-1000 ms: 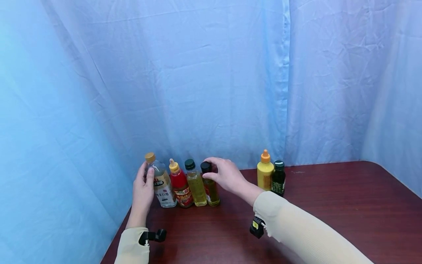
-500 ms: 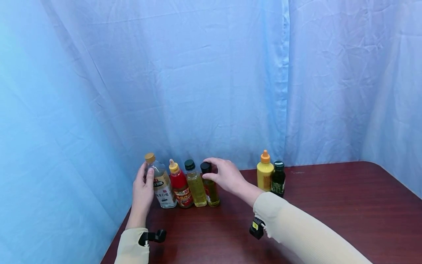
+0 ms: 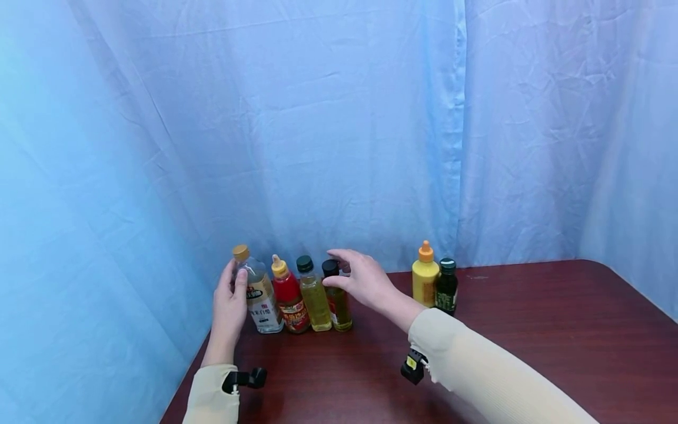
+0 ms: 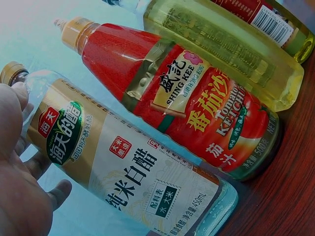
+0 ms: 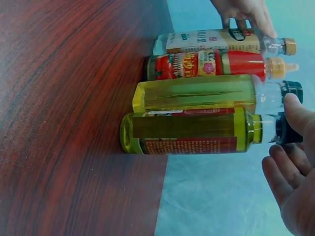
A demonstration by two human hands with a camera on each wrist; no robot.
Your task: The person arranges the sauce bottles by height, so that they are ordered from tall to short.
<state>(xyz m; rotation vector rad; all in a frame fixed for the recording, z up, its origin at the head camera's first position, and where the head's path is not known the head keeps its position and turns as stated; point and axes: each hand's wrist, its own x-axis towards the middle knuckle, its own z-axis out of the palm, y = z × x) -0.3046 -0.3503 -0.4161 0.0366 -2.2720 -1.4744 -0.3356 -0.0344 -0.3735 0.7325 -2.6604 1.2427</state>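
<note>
"What do you have?"
"My left hand grasps the vinegar bottle, left of centre in the frame."
"And the other?"
"My right hand has its fingers released beside the black-capped bottle, lower middle. Both bottles stand on the worktop."

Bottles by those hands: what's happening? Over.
Left hand at vinegar bottle. Right hand loosely about top of black-capped bottle. Ketchup bottle, green-capped bottle upright between. Off aside: yellow squeeze bottle, small dark bottle, probably not in the way.
</note>
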